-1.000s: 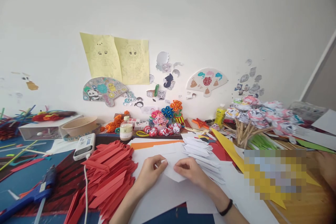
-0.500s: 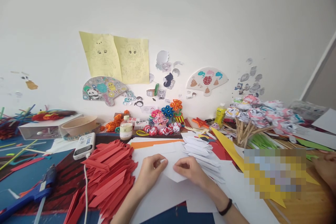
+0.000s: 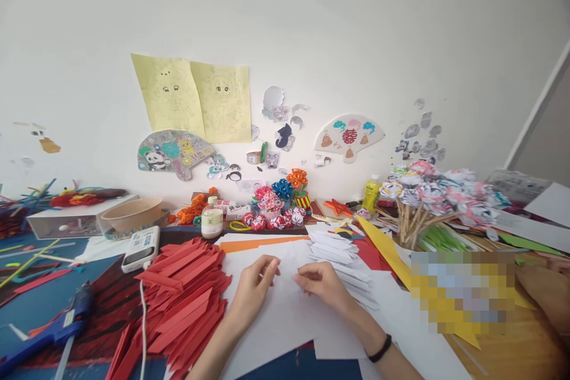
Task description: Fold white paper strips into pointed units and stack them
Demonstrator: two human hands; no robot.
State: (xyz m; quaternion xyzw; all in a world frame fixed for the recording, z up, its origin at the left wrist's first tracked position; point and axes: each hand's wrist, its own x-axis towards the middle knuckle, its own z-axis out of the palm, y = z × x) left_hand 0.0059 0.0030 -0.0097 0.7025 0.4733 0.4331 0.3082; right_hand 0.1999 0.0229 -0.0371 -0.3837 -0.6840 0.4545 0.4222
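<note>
Both hands, left hand (image 3: 253, 285) and right hand (image 3: 323, 282), have parted slightly, fingers pinching white paper (image 3: 289, 276) lying crosswise.

Blurred patch (image 3: 463, 291) over table's right side, glue gun (image 3: 44, 332) cut by left edge

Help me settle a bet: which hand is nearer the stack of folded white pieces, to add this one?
Probably the right hand: it sits beside the folded white pieces; the left hand lies toward the red strips.

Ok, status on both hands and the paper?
Left hand and right hand pinching white paper piece. Red folded strips left, white folded strips right. Nothing blocking.
</note>
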